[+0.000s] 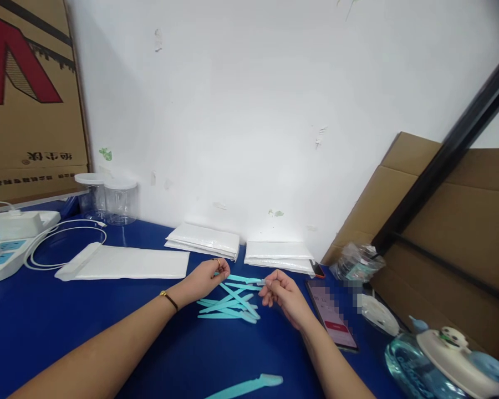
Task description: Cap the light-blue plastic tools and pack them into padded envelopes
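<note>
A turquoise eyebrow razor (239,278) stretches between my two hands, just above others of its kind. My left hand (204,281) is closed in a pinch on its handle end. At the blade end, the fingers of my right hand (286,297) are closed around the pale tip; whether that tip is a separate cap I cannot tell. Under and between the hands, several more turquoise eyebrow razors (227,313) lie crossed in a loose pile. Another eyebrow razor (245,386) lies apart, at the bottom edge of the view.
White padded pouches lie on the blue table (170,354): one single pouch (137,262) at left and two stacks (203,239) (278,255) by the wall. A phone (332,318) and a clear bottle (416,366) stand right; a power strip (8,260) and lidded jars (120,202) left.
</note>
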`<state>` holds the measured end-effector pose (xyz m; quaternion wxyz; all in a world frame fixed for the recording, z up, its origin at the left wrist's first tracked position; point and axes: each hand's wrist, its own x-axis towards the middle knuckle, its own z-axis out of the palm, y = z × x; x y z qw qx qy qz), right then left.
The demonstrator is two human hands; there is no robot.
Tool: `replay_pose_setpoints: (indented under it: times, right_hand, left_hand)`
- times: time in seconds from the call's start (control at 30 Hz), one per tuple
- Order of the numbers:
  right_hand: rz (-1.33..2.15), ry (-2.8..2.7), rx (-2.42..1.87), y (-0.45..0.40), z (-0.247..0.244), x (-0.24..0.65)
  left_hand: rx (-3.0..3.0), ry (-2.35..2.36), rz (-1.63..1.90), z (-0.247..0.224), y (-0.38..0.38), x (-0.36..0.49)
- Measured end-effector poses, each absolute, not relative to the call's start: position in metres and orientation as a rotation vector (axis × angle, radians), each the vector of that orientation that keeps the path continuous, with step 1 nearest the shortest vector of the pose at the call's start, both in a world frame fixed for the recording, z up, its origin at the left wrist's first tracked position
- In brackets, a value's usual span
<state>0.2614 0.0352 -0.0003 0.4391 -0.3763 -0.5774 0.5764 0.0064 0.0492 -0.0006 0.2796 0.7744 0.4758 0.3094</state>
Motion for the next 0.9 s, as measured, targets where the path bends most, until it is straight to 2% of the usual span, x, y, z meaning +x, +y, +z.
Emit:
replay_pose_setpoints:
  times: [0.37, 0.5, 0.57, 0.67, 0.77, 0.9]
  right_hand:
    - [1.426, -1.628, -0.993, 0.036, -0.008, 0.258]
    - [0.939, -1.920, -1.179, 0.037, -0.004, 0.266]
    - [0.667, -1.997, -1.258, 0.039, -0.003, 0.273]
    - [0.450, -2.072, -1.397, 0.043, -0.008, 0.284]
    - [0.454, -2.124, -1.451, 0.048, -0.017, 0.288]
    - [0.669, -2.125, -1.294, 0.046, -0.024, 0.273]
  left_hand:
    - [2.131, 1.267, 0.789, -0.003, 0.039, 0.019]
    - [2.361, 1.334, 0.765, 0.001, 0.030, 0.021]
    - [2.466, 1.319, 0.635, 0.002, 0.025, 0.021]
    - [2.504, 1.281, 0.400, 0.000, 0.022, 0.022]
    - [2.506, 1.318, 0.379, -0.003, 0.023, 0.025]
    - [2.556, 1.351, 0.420, -0.002, 0.024, 0.030]
